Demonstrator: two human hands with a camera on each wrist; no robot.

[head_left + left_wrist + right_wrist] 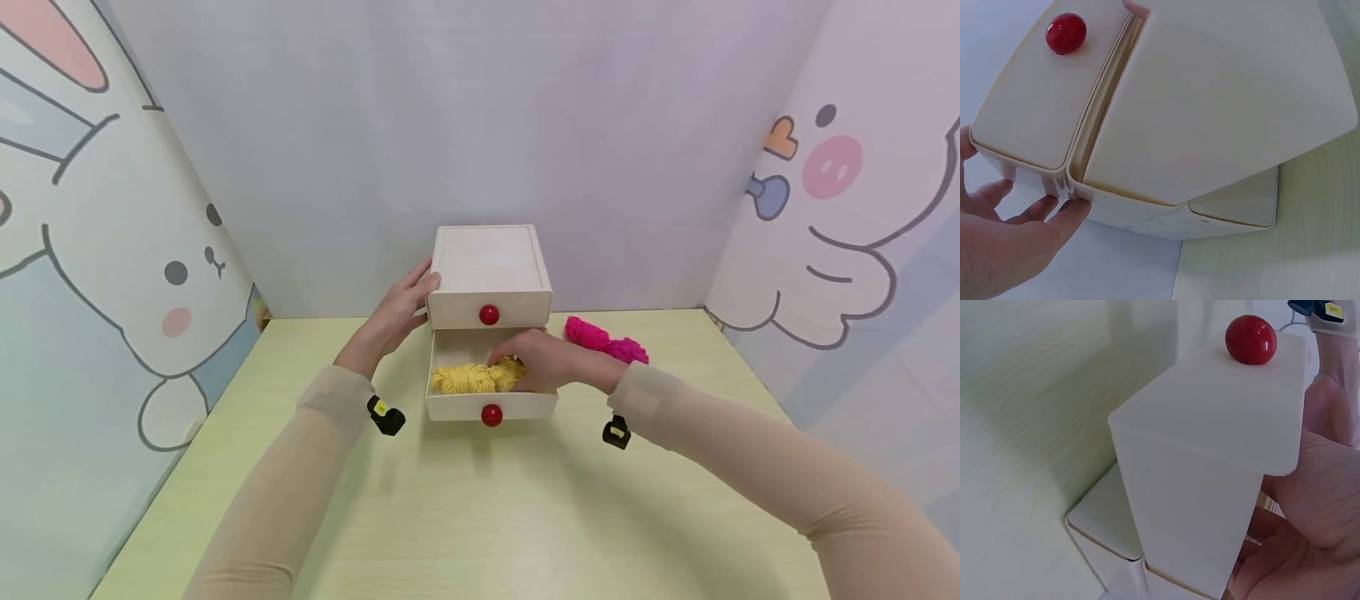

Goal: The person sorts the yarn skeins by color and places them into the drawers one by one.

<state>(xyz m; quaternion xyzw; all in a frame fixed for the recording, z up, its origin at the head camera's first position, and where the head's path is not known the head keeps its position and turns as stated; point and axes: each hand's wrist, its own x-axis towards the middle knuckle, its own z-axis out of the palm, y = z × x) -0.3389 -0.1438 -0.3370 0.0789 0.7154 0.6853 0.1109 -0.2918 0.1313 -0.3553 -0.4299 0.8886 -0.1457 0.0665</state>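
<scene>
A small white drawer cabinet (491, 260) stands against the back wall. Its middle drawer (457, 407), with a red knob (491, 415), is pulled out. Inside lies a bundle of yellow yarn (463, 379). Reaching in from the right, my right hand (546, 360) pinches the bundle's right end; in the right wrist view the drawer wall hides the fingertips. My left hand (393, 317) rests against the cabinet's left side, thumb near the top edge. The left wrist view shows its extended fingers (1072, 220) touching that side.
A twisted bundle of magenta yarn (587, 335) lies on the pale table (480, 508), right of the cabinet. The top drawer (1029, 94) and the bottom drawer (1238, 197) are closed. Cartoon-printed panels (112, 250) stand on both sides.
</scene>
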